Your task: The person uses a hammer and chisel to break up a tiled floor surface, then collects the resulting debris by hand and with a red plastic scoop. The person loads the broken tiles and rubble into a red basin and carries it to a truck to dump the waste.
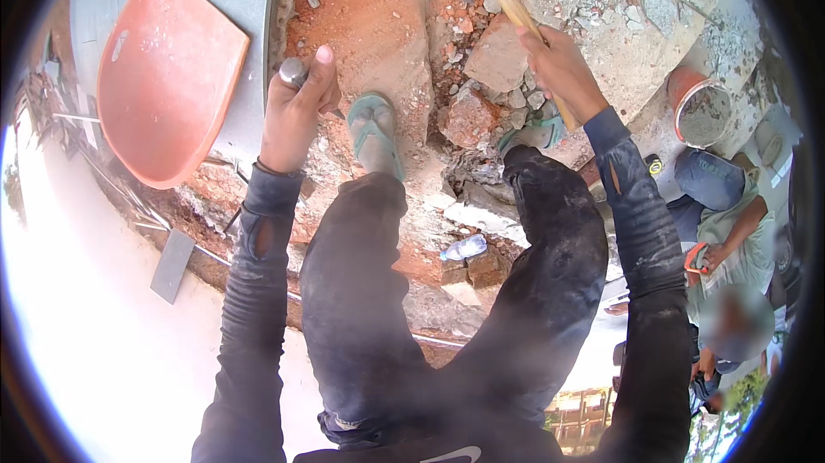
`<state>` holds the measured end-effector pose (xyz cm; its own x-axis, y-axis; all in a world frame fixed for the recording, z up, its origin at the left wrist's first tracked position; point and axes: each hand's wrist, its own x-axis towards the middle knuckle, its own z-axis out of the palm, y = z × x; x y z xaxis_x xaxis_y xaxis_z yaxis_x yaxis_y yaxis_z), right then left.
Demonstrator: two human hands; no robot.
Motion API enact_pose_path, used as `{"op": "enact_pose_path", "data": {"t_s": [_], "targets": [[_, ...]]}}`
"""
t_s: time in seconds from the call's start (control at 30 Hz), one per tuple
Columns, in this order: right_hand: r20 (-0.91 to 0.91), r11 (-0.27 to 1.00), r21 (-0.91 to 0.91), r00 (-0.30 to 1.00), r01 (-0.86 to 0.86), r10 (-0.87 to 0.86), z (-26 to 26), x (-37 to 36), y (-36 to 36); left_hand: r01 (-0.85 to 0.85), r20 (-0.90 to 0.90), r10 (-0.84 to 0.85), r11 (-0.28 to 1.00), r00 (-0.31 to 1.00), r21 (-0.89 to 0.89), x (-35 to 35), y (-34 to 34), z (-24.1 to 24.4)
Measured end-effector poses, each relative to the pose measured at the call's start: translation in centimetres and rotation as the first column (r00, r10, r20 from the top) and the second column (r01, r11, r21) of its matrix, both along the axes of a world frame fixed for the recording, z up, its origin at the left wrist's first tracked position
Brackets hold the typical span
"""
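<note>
My left hand (298,102) is closed around a metal chisel (293,72). Its round struck end shows above my fist, and a short bit of the shaft pokes out below the fingers; the working tip cannot be made out. A claw hammer (509,2) with a wooden handle is gripped in my right hand (561,66), its steel head raised over the rubble, apart from the chisel. Between my sandalled feet lie broken chunks of masonry (472,118) and a flat concrete piece (499,53). Reddish dust covers the slab (367,18) ahead of my left foot.
An orange plastic scoop-shaped pan (171,76) rests on grey boards at left. A plastic bottle (465,247) lies on bricks (485,269) between my legs. To the right are a bucket (706,115), a tape measure (653,164) and a seated person (731,224) holding an orange-handled tool (695,258).
</note>
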<state>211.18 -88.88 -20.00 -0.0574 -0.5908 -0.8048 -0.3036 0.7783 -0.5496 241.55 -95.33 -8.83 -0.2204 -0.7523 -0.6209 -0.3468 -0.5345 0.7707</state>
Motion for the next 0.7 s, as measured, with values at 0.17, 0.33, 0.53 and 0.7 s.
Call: {"op": "enact_pose_path", "data": {"t_s": [0.17,0.33,0.53,0.7], "targets": [[0.014,0.961,0.255,0.993,0.109,-0.116,6.6,-2.2,10.0,-0.228,0.026,0.23,0.972,0.973,-0.046,3.5,5.9,13.2],[-0.133,0.935,0.339,0.989,0.105,-0.063,11.5,-2.3,15.3,-0.384,0.088,0.382,0.923,0.92,0.015,9.3,12.2,21.4],[-0.203,0.969,0.164,0.967,0.187,-0.152,17.6,0.6,19.3,-0.336,0.254,0.31,0.94,0.916,0.063,18.5,20.2,22.2],[-0.481,0.892,0.098,0.805,0.441,-0.346,31.1,8.1,28.6,-0.262,0.102,0.243,0.924,0.965,0.278,27.4,21.6,25.4]]}}
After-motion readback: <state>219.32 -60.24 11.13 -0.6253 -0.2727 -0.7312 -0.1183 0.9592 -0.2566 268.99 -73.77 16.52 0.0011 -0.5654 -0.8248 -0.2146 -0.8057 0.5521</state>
